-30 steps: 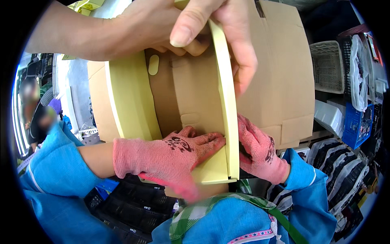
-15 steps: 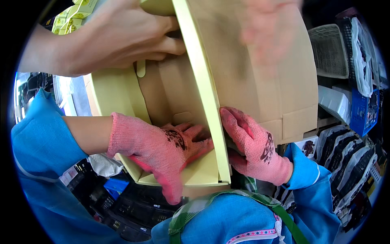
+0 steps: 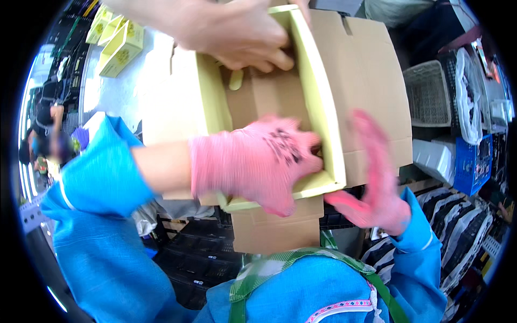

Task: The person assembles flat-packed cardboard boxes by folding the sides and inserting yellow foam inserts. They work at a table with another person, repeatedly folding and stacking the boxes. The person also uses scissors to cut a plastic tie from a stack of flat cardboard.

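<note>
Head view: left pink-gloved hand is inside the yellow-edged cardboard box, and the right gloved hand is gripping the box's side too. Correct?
Not quite. The head view shows the left hand reaching into the cardboard box, but the right hand has no grip on it: it is open and blurred, off the box's right side. A bare hand holds the box's top.

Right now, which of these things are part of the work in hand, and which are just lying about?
In hand:
- yellow carton, being folded
- left hand, pressed inside the carton
- right hand, open beside its brown outer wall
- bare hand of another person, gripping the top edge

Lying about:
- folded yellow boxes
- white basket
- blue crate
</note>
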Demonstrator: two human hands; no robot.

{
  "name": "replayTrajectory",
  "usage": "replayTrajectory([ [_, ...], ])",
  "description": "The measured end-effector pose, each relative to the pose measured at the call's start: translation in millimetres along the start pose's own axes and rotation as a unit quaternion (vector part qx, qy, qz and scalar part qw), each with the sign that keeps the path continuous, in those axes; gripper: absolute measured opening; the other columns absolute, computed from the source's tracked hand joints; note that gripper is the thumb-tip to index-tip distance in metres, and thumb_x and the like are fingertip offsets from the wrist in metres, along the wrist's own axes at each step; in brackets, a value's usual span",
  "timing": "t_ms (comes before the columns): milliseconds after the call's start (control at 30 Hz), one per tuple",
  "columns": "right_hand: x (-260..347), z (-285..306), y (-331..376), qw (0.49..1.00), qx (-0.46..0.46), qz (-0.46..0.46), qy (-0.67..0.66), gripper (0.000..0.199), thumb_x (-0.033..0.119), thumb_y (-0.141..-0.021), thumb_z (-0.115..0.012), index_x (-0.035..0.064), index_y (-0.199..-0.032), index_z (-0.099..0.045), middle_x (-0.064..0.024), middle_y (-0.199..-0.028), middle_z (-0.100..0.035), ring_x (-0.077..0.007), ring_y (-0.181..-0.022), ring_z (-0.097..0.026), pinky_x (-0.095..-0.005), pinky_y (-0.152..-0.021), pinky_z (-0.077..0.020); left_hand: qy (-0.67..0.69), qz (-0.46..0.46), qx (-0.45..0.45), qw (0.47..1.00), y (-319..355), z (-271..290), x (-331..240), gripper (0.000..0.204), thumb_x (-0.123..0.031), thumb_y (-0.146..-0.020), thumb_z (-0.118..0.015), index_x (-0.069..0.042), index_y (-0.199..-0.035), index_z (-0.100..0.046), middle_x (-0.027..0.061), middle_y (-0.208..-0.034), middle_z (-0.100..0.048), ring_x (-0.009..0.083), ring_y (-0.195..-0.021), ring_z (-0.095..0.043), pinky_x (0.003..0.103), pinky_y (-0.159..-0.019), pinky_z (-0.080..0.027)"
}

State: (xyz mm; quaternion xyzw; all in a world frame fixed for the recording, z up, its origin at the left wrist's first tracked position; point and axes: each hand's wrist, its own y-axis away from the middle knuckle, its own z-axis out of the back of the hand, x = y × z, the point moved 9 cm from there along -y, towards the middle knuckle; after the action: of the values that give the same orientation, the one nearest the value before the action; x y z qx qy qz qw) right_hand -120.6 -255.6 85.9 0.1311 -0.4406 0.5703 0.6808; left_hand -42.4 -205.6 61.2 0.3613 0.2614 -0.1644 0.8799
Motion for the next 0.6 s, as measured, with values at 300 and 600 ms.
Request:
replayTrajectory([
  [300,36.8,-101.2,-51.6,0.857,0.506,-0.1,-0.003,0.062,0.042,-0.084,-0.062,-0.0044,-0.123,-0.048,-0.0247,-0.112,-0.057,-0.0388,-0.105,-0.057,-0.0403,-0.09,-0.0461,0.298,0.042,-0.67,0.679,153.7,-91.7,52.4,0.052,-0.015,-0.075,-0.066,-0.001,-0.123,-0.051,0.0171,-0.13,-0.042,0.0313,-0.123,-0.039,0.046,-0.108,-0.029],
  [600,10.6,-163.6,-24.0,0.638,0.749,-0.178,-0.022,0.094,0.03,-0.064,-0.064,0.0013,-0.145,-0.025,-0.0254,-0.137,-0.035,-0.0385,-0.127,-0.037,-0.0396,-0.103,-0.0354,0.531,-0.063,-0.557,0.636,84.3,-152.2,63.7,0.074,-0.035,-0.093,-0.043,-0.003,-0.15,-0.008,0.0151,-0.157,-0.007,0.0264,-0.145,-0.007,0.039,-0.116,-0.008],
])
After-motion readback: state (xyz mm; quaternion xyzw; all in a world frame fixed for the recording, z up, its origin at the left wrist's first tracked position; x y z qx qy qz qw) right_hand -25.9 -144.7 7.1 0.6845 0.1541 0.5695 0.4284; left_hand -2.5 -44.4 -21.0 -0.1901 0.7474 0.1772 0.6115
